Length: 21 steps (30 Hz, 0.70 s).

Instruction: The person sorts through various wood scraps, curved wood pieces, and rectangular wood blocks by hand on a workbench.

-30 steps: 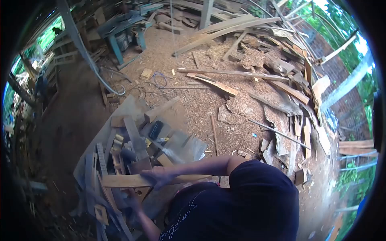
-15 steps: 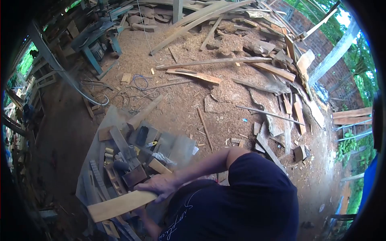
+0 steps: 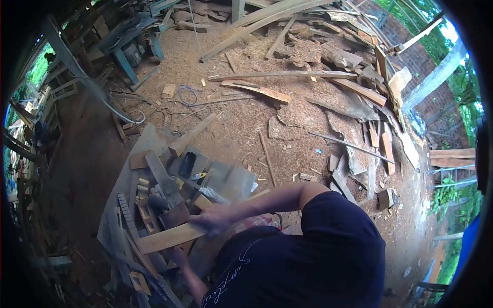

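My right hand is wrapped round the near end of a pale wooden board, which points left over the cluttered bench. Under the board's lower edge is my left hand, small and dim; its fingers are not clear enough to read. A dark reddish wood block lies just above the board. Beside my right hand is a pale wood block. A slotted wooden piece and a notched strip lie to the left.
A yellow-marked tool and a dark object lie on the bench sheet. Beyond are a blue cable, long planks on shavings, and a blue-legged machine. A wooden post stands at the right.
The board's far end has moved up and right, and the board looks shorter in view. My right hand has shifted slightly up and right with it. The whole view has shifted slightly.
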Each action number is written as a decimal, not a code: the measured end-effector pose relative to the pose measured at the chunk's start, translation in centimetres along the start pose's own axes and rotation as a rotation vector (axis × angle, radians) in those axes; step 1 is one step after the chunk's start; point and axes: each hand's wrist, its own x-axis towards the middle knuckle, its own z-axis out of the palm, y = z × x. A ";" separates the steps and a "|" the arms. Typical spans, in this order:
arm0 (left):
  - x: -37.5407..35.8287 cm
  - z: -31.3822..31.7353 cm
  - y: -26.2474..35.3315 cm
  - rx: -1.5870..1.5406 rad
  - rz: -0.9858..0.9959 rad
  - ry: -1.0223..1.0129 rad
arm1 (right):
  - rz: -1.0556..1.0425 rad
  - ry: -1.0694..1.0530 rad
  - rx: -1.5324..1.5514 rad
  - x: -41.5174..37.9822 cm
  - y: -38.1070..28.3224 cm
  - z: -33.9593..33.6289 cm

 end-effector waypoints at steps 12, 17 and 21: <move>1.3 2.5 -0.2 -0.171 -0.466 -0.146 | 0.100 0.100 -0.009 -2.7 3.7 1.8; 1.4 2.7 5.8 -0.252 -0.306 -0.162 | 0.187 0.132 0.015 -4.0 3.3 1.4; 0.8 3.3 6.8 -0.021 -0.113 -0.123 | 0.117 0.138 0.050 -4.5 4.7 2.2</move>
